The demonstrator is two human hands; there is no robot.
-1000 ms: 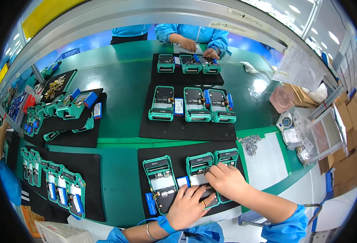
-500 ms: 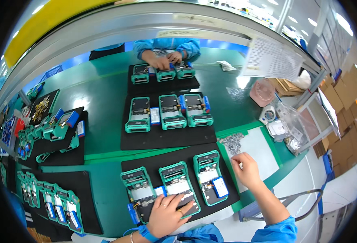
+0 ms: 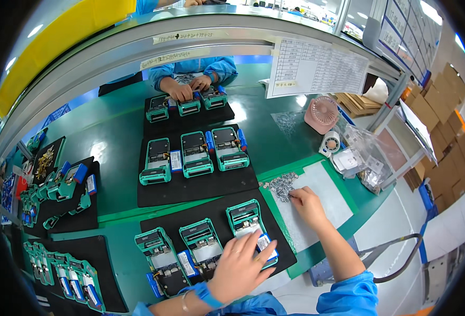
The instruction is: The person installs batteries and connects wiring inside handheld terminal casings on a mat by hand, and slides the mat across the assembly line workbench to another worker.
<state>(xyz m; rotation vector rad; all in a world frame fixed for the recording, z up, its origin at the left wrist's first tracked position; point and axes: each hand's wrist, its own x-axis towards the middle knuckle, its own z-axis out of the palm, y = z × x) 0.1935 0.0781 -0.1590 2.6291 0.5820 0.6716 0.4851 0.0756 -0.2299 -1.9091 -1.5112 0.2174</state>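
My left hand (image 3: 243, 264) is open, its fingers spread above the lower part of the right-hand green-framed electronic unit (image 3: 243, 213), partly covering it and its blue battery pack (image 3: 265, 245). To the left, on the same black mat (image 3: 285, 258), lie a middle green-framed unit (image 3: 199, 245) and a left green-framed unit (image 3: 162, 258). Another blue battery pack (image 3: 187, 263) rests between those two. My right hand (image 3: 309, 206) is closed in a pinch at the edge of a pile of small metal pieces (image 3: 280, 185); its fingertips hide whatever they hold.
Ahead, a second black mat (image 3: 201, 189) carries more green units. Beyond it a co-worker's hands (image 3: 182, 90) work on similar units. More units cover mats at the left. A pink fan (image 3: 323, 113) and plastic bags (image 3: 366, 155) stand right; a metal beam (image 3: 216, 39) crosses overhead.
My left hand has left the middle unit and moved right, over the right-hand one. My right hand has come to the metal pile. The whole view has shifted somewhat.
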